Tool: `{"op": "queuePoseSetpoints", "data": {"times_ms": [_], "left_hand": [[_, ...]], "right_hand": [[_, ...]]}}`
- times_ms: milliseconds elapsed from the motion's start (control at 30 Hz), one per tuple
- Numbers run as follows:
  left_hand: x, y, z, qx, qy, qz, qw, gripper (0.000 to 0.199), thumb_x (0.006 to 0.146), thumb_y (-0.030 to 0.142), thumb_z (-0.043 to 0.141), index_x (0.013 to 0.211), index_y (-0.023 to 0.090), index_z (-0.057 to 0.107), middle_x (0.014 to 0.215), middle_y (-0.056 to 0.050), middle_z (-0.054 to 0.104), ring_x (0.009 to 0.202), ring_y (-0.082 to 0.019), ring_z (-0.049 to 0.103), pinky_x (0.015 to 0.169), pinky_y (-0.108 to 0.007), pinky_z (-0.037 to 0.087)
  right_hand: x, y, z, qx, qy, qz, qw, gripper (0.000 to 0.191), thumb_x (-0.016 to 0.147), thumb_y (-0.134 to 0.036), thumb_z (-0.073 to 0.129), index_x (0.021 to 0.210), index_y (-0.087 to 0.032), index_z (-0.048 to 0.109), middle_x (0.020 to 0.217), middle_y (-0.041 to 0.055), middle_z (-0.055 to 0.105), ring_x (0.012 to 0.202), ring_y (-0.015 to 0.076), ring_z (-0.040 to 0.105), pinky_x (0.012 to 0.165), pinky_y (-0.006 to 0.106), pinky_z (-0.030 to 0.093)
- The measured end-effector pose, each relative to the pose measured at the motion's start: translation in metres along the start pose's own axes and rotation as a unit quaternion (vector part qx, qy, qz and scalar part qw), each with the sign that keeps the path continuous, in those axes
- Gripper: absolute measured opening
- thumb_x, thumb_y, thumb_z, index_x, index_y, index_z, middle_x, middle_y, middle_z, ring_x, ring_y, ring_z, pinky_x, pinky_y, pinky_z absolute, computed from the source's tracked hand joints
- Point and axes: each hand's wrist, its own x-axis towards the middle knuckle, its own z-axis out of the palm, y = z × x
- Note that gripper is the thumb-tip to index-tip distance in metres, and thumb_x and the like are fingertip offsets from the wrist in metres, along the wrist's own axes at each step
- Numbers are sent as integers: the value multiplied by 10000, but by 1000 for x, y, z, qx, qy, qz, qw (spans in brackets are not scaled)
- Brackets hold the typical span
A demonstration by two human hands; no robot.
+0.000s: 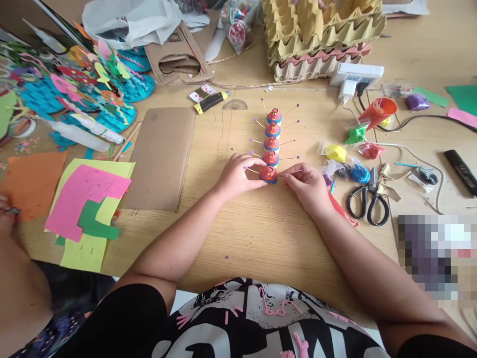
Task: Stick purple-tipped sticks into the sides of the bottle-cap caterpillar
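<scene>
Several small red and blue clay figures with yellow smiling faces stand in a line up the table. My left hand (238,176) holds the nearest clay figure (269,175), thumb at its base and fingers around its left side. A thin stick with a purple tip is pinched in my right hand (307,186). This stick (297,171) meets the right side of the same figure; whether its end is inside the clay I cannot tell. Similar sticks jut from both sides of the other figures, such as the farthest clay figure (274,116).
Black-handled scissors (368,199), bagged clay (336,152) and an orange cup (380,110) lie right. A power strip (357,74) sits near egg trays (320,35). Cardboard (160,159) and coloured sheets (85,199) lie left, where another person's hand (5,216) rests.
</scene>
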Motion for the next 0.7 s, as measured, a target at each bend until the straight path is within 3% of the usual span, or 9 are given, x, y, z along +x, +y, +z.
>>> {"op": "queuePoseSetpoints", "data": {"times_ms": [300,700], "left_hand": [[-1,-2,2,23,9,0,1000,421,696,341,904,1078,254,750,1130,-15,779,1091,-239,662,1049,-375,400],[-2,-2,3,23,29,22,999,381,708,328,903,1057,279,757,1092,2,785,1005,-219,701,956,-375,465]], "right_hand": [[4,-3,-1,-64,25,32,997,235,763,-416,758,788,-200,667,601,-26,585,528,104,464,498,253,306],[6,-4,-1,-95,14,21,995,220,769,-378,756,813,-175,684,612,-16,592,538,96,464,492,249,306]]}}
